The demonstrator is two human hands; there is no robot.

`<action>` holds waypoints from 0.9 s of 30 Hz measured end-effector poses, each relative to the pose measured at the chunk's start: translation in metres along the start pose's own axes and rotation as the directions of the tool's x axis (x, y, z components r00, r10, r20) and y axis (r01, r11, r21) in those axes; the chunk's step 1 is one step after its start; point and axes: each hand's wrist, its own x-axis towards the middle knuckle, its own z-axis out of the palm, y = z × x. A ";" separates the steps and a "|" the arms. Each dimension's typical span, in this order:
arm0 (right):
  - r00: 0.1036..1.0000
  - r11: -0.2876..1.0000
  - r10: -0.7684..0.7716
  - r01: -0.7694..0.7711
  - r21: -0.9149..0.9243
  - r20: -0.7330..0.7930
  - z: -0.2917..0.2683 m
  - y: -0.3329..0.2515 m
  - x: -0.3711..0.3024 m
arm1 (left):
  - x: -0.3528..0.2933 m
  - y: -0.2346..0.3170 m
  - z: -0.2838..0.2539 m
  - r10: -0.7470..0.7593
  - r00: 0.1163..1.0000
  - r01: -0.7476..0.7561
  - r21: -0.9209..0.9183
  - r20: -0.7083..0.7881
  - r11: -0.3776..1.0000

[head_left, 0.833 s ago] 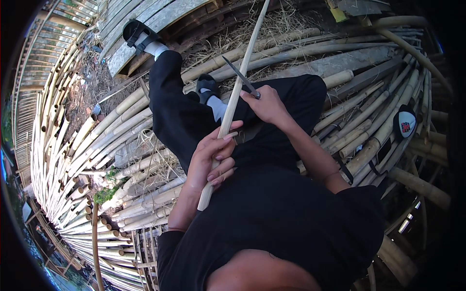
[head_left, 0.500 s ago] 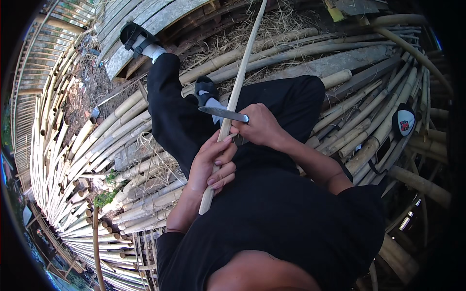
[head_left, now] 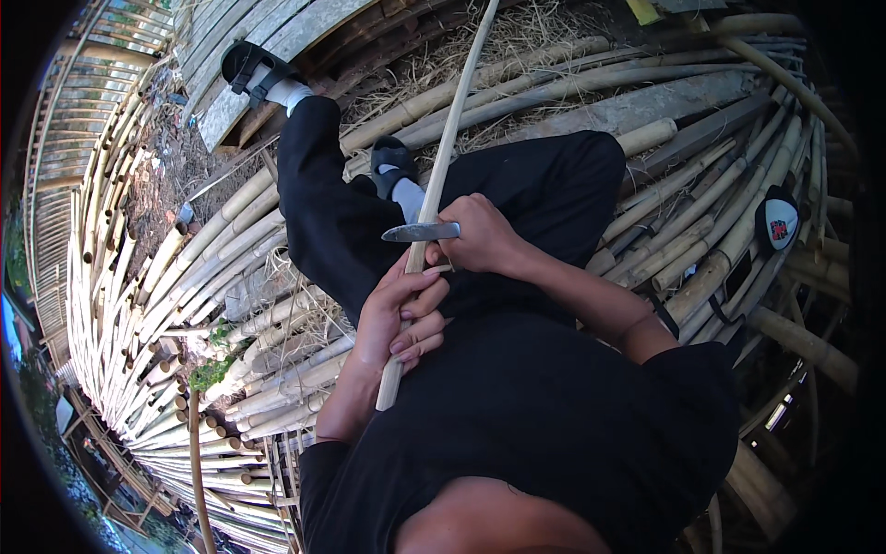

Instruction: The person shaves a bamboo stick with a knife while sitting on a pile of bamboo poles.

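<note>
A long pale bamboo strip [head_left: 449, 138] runs from my lap up past the top edge of the view. My left hand [head_left: 403, 319] is wrapped round its lower part, and the butt end sticks out below my fingers. My right hand [head_left: 484, 235] grips a knife, its handle hidden in the fist. The knife blade [head_left: 418, 233] lies across the strip just above my left hand, its tip pointing left. Near my left fingertips a small thin sliver [head_left: 446, 269] shows.
Many bamboo poles [head_left: 198, 268] are stacked on the left and beneath me. Wooden planks [head_left: 277, 42] lie at the upper left beside my sandalled foot [head_left: 258, 72]. A black and white cap [head_left: 777, 222] rests on poles at the right. Dry straw [head_left: 544, 46] is scattered ahead.
The knife has shifted slightly down the strip toward my left hand, and its blade is more level. My left hand keeps its grip in nearly the same place.
</note>
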 end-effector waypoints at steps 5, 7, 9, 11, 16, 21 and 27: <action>0.983 0.994 -0.030 0.010 -0.113 -0.183 -0.007 0.016 0.021 | -0.001 0.001 0.000 -0.029 0.998 0.029 0.002 -0.051 1.000; 0.988 0.991 -0.018 -0.003 -0.135 -0.155 -0.006 0.035 0.039 | -0.001 0.004 -0.001 -0.008 0.992 0.011 0.024 -0.123 1.000; 0.940 0.942 0.280 -0.229 0.245 -0.196 -0.019 0.073 0.074 | -0.002 -0.002 -0.001 -0.038 0.998 0.039 0.030 -0.052 0.999; 0.822 0.846 0.511 -0.431 0.312 -0.252 -0.060 0.099 0.100 | -0.004 0.003 0.001 -0.044 0.999 0.043 0.034 0.026 0.998; 0.774 0.887 0.462 -0.416 0.203 -0.432 -0.103 0.126 0.117 | 0.000 0.004 0.008 -0.057 0.998 0.055 0.073 0.020 0.996; 0.939 0.987 0.145 -0.159 -0.019 -0.312 -0.071 0.052 0.062 | -0.002 0.001 0.009 -0.038 0.999 0.041 0.122 -0.021 0.992; 0.979 0.987 0.153 -0.159 -0.030 -0.134 -0.041 0.006 0.020 | -0.003 0.003 0.011 -0.027 0.999 0.031 0.129 -0.037 0.991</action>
